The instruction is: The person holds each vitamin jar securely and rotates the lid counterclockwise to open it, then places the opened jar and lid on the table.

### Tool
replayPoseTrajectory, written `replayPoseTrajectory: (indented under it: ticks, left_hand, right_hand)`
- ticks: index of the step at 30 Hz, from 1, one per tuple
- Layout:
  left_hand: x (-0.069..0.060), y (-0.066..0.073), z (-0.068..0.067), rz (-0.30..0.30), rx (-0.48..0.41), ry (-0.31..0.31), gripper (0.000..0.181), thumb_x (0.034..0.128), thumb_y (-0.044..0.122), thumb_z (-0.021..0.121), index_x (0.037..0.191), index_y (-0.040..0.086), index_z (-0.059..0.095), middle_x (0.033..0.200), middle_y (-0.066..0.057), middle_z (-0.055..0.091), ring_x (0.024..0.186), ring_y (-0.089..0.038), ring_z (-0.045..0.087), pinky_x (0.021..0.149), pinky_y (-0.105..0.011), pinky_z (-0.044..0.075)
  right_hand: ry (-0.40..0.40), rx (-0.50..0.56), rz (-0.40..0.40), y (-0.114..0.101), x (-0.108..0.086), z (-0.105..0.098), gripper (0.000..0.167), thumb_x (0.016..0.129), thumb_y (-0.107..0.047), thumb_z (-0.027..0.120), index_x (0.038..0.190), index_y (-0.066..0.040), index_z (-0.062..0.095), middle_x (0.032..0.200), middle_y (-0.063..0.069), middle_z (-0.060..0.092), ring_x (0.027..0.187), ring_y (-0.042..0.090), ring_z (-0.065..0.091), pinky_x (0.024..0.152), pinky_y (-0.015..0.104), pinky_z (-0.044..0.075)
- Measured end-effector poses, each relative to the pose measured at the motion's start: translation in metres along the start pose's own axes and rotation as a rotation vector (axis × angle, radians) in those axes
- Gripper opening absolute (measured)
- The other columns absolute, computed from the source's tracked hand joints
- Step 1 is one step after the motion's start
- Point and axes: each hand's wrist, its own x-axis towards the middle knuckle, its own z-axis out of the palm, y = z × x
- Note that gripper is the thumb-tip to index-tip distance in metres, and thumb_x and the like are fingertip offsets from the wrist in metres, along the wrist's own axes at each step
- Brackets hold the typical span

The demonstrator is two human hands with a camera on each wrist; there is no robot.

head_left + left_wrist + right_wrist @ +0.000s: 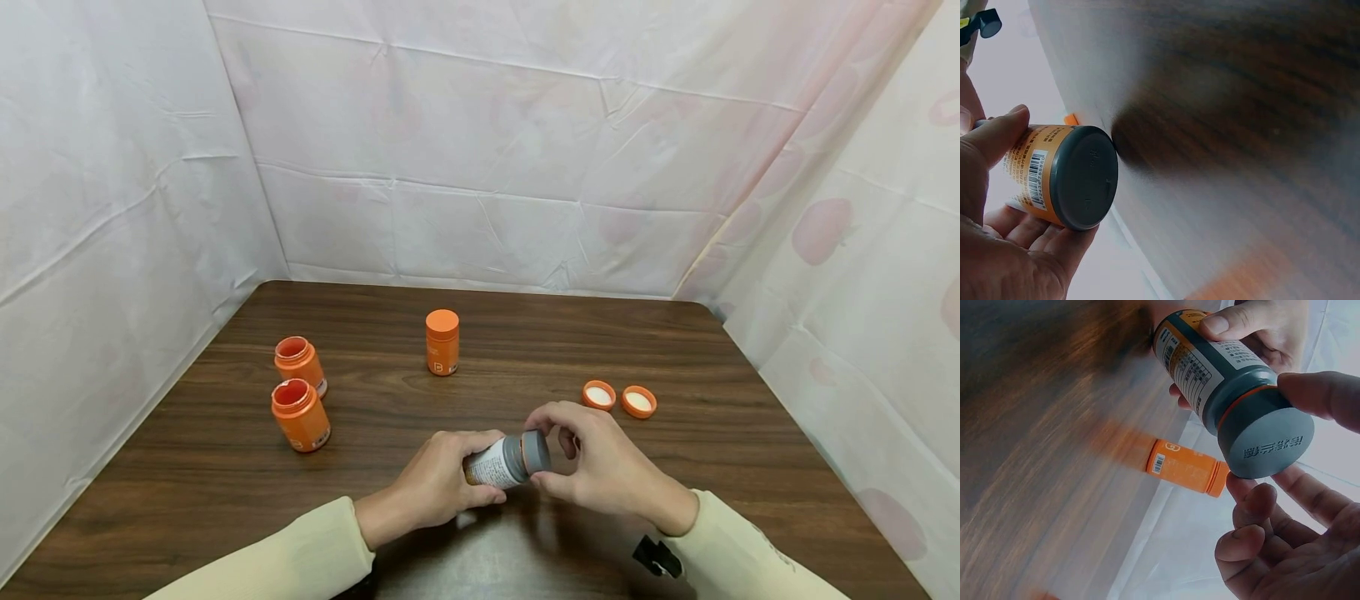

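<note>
A grey pill bottle with a white and orange label is held tilted in my left hand, its capped end toward the right. Thumb and fingers wrap its body; the left wrist view shows its dark base and a barcode on the label. My right hand pinches the grey cap between thumb and fingers. In the right wrist view the cap sits on the bottle's neck, with a thin orange ring between cap and body.
Two uncapped orange bottles stand at the left. One capped orange bottle stands at the middle back. Two orange caps lie with white insides up, beyond my right hand. Pale curtains surround the wooden table.
</note>
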Motion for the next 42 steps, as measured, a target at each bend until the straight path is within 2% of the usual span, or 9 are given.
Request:
replayPoseTrajectory:
  ticks: [17, 28, 38, 42]
  left_hand:
    - [0.000, -0.001, 0.000, 0.004, -0.014, 0.004, 0.048, 0.0753, 0.019, 0.094, 0.113, 0.038, 0.070, 0.090, 0.016, 0.068, 0.077, -0.002, 0.062, 0.069, -0.023, 0.051]
    - [0.000, -0.002, -0.001, 0.014, -0.023, 0.019, 0.047, 0.0749, 0.019, 0.094, 0.112, 0.036, 0.071, 0.090, 0.016, 0.068, 0.077, -0.003, 0.063, 0.069, -0.023, 0.052]
    - [-0.001, -0.003, -0.001, 0.000, -0.029, 0.017, 0.049, 0.0754, 0.019, 0.093, 0.117, 0.034, 0.071, 0.093, 0.015, 0.069, 0.079, -0.003, 0.063, 0.071, -0.024, 0.052]
    - [0.000, -0.003, -0.001, -0.002, -0.036, 0.015, 0.049, 0.0758, 0.018, 0.093, 0.117, 0.034, 0.071, 0.093, 0.014, 0.070, 0.079, -0.003, 0.063, 0.070, -0.023, 0.053]
  right_hand:
    - [0.011, -0.026, 0.045, 0.004, -0.005, -0.004, 0.053, 0.067, -0.016, 0.094, 0.107, -0.030, 0.063, 0.080, -0.012, 0.058, 0.066, 0.012, 0.052, 0.057, 0.023, 0.042]
    - [0.021, -0.030, 0.080, 0.006, -0.008, -0.005, 0.051, 0.067, -0.020, 0.095, 0.105, -0.029, 0.062, 0.074, -0.013, 0.054, 0.064, 0.013, 0.053, 0.056, 0.023, 0.042]
    - [0.031, -0.025, 0.083, 0.012, -0.012, -0.006, 0.051, 0.068, -0.024, 0.097, 0.103, -0.028, 0.061, 0.067, -0.014, 0.050, 0.056, 0.003, 0.045, 0.051, 0.021, 0.039]
    - [0.041, -0.026, 0.091, 0.013, -0.014, -0.006, 0.051, 0.067, -0.026, 0.097, 0.103, -0.026, 0.060, 0.068, -0.016, 0.053, 0.055, 0.002, 0.045, 0.051, 0.021, 0.039]
